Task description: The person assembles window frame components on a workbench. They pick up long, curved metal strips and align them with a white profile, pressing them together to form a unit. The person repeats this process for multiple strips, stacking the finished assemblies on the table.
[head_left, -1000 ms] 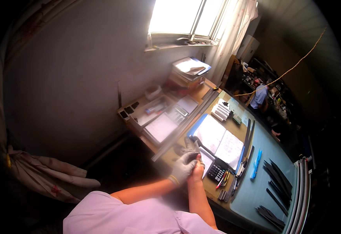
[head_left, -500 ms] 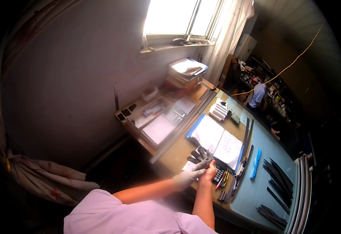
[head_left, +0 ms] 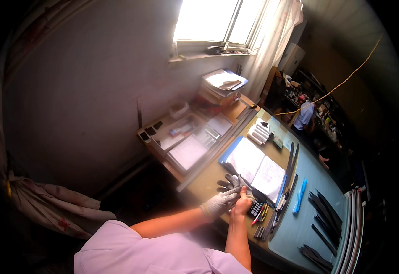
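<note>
My left hand [head_left: 218, 204] wears a pale grey knitted work glove with a ribbed cuff. Its fingers are closed and reach across to my right hand [head_left: 240, 205], which is bare with the thumb up. Between the two hands is a second grey work glove [head_left: 247, 191], its dark-coated fingers [head_left: 228, 181] pointing away to the left. Both hands appear to grip this glove; the fingers of my right hand are partly hidden behind it. Just beyond the hands lies an open notebook [head_left: 269, 176] in a blue cover, with a black calculator [head_left: 256, 208] beside my right hand.
Pens [head_left: 263, 212] lie right of the calculator. Dark flat strips [head_left: 325, 210] and a blue packet [head_left: 301, 196] rest on the pale-blue tabletop [head_left: 286, 233]. An open drawer-like tray [head_left: 188, 153] holds papers at left. Stacked books [head_left: 217, 93] stand under the window. A person [head_left: 304, 116] works farther back.
My gloved left fingers have drawn together over the second glove and lie nearer my right thumb. The dark glove fingers have shifted slightly left. The whole view has tilted a little.
</note>
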Motion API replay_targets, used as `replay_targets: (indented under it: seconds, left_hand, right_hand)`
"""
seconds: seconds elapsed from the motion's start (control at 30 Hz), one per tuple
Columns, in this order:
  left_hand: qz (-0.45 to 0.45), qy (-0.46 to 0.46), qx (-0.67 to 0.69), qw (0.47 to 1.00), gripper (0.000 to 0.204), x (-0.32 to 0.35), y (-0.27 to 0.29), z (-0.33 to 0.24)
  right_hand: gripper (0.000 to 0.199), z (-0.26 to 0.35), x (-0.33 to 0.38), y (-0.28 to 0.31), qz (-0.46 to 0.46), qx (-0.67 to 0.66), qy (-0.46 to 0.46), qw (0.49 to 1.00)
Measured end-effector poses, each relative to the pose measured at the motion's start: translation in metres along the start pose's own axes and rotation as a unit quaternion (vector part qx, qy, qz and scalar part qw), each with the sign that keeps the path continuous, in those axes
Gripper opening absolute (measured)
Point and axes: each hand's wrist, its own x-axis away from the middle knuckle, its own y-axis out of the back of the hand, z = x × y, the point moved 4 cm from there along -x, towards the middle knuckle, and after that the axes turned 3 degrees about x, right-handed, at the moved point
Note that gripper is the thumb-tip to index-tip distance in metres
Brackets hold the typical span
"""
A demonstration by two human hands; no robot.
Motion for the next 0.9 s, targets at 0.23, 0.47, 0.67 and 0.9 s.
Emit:
replay_targets:
  seconds: [0.23, 0.47, 0.67, 0.9]
  left_hand:
    - [0.036, -0.02, 0.085, 0.996, 0.057, -0.003, 0.004, 0.007]
    - [-0.142, -0.04, -0.066, 0.987, 0.042, -0.003, 0.064, 0.004]
    - [-0.162, 0.019, 0.048, 0.985, 0.033, -0.004, 0.062, 0.024]
    - [-0.031, 0.046, -0.249, 0.967, 0.043, -0.012, -0.02, -0.015]
  right_hand:
    - [0.058, 0.011, 0.0, -0.008, 0.024, 0.025, -0.007, 0.999]
    - [0.04, 0.023, 0.034, -0.035, 0.071, 0.202, 0.057, 0.975]
    - [0.024, 0.046, 0.043, -0.065, 0.017, 0.211, 0.101, 0.972]
    - [0.02, 0.023, 0.002, 0.016, -0.086, 0.146, 0.111, 0.979]
